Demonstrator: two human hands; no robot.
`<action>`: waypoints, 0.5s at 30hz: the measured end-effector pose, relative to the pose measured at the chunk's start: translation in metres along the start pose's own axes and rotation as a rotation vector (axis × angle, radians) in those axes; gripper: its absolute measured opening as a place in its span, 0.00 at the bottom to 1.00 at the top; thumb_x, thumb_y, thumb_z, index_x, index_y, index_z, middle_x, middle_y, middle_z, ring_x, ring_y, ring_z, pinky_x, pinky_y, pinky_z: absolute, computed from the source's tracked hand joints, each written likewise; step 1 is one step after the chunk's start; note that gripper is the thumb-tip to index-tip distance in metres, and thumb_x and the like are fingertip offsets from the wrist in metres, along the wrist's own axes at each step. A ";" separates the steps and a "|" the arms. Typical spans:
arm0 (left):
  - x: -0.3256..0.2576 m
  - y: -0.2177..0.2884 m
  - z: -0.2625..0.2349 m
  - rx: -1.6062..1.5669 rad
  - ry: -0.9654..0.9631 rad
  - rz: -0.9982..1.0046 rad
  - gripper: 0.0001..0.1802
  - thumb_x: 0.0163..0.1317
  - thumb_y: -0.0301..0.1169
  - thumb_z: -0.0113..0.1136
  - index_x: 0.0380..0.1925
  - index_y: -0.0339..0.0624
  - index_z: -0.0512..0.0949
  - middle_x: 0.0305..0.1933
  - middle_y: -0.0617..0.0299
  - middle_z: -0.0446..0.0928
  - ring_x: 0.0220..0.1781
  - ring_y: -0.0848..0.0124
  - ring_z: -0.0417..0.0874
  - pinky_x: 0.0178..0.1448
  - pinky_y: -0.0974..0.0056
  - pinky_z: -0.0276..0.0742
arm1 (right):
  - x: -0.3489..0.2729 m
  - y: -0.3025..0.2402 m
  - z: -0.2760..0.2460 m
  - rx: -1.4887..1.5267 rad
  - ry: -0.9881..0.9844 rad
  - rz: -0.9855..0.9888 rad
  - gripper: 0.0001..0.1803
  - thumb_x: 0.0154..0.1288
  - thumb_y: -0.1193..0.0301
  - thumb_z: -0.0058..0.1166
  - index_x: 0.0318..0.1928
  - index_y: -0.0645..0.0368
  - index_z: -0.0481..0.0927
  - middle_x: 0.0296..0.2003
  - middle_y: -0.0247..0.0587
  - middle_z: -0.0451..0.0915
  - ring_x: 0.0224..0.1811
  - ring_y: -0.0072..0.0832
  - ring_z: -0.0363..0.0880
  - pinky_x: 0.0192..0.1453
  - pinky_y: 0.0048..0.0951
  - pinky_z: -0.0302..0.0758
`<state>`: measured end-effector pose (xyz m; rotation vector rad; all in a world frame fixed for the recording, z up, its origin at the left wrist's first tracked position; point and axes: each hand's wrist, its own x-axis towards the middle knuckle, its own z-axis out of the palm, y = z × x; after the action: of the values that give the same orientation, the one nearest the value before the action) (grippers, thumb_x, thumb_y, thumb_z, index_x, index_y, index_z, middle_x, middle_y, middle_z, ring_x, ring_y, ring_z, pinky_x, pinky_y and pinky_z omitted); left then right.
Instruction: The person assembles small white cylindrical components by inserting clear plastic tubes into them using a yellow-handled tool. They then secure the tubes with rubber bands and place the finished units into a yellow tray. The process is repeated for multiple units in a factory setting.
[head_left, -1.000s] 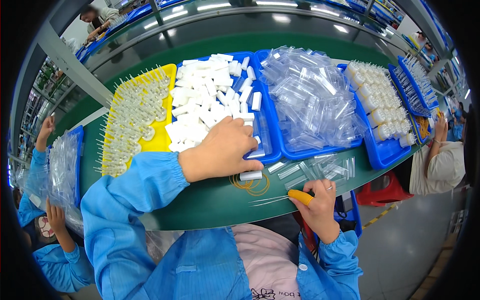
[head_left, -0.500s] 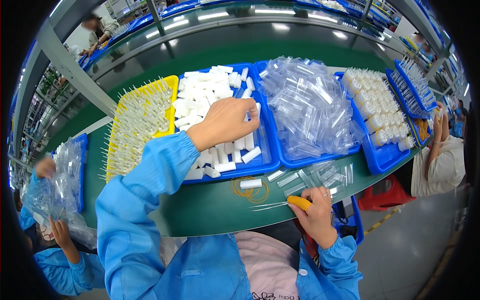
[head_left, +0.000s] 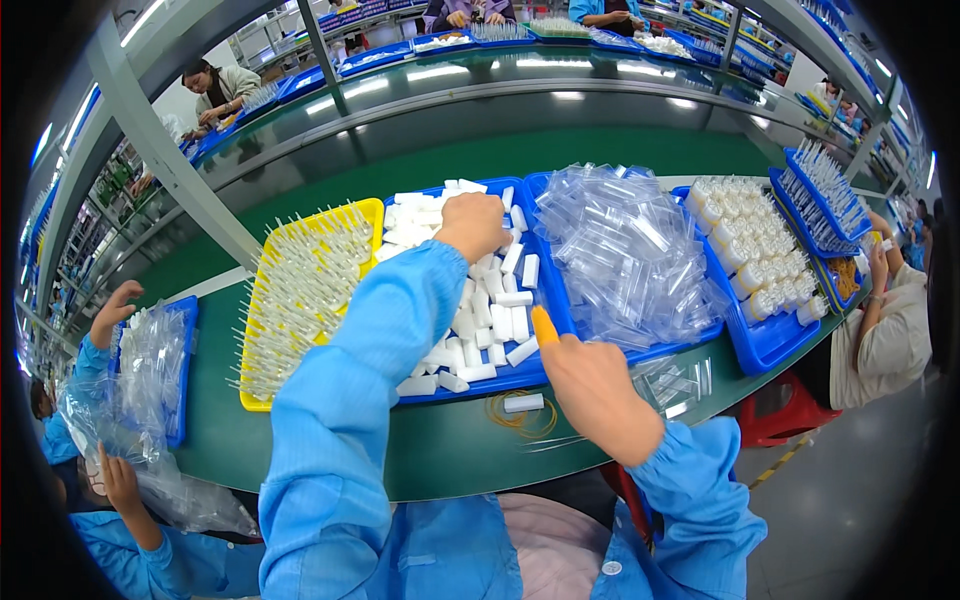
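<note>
left hand (head_left: 475, 226) farther over white blocks (head_left: 490, 312); right hand (head_left: 598, 392) up from tweezers (head_left: 555, 444) to blue tray's (head_left: 525, 373) edge.

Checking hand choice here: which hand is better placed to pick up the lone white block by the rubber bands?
Likely the right hand: it is close beside the lone white block on the green table. The left hand is farther off, over the heap of white blocks in the blue tray.

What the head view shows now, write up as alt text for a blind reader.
The left hand is over white blocks in a blue tray; the right hand, wearing a yellow finger cover, is at that tray's near right corner. On the green table, a yellow tray of spiky pieces stands left, clear plastic sleeves right.
</note>
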<state>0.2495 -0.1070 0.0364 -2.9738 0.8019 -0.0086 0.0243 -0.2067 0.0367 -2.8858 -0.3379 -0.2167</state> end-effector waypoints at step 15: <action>0.015 -0.016 -0.005 -0.207 -0.210 -0.030 0.23 0.39 0.40 0.70 0.37 0.43 0.84 0.41 0.57 0.83 0.47 0.61 0.83 0.48 0.61 0.77 | 0.041 -0.010 0.030 -0.187 0.042 0.198 0.07 0.48 0.79 0.54 0.32 0.64 0.76 0.26 0.51 0.81 0.29 0.45 0.82 0.30 0.43 0.78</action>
<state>0.2703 -0.1010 0.0420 -3.1051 0.7749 0.4015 0.0652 -0.1818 0.0169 -3.0668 -0.0231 -0.2877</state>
